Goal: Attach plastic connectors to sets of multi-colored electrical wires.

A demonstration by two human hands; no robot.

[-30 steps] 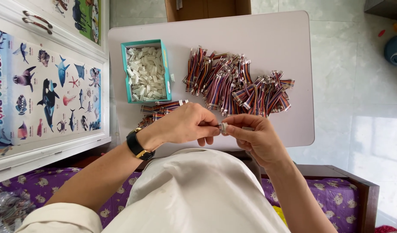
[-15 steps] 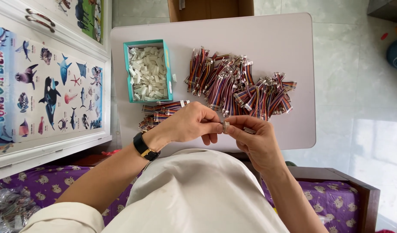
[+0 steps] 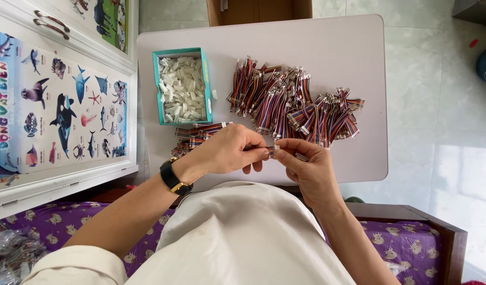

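At the lower centre of the frame, above the desk's (image 3: 359,158) near edge, both hands meet. The left hand (image 3: 230,150) and the right hand (image 3: 309,166) each pinch one end of a small connector (image 3: 273,151) with closed fingers; its long axis runs left-right between them.
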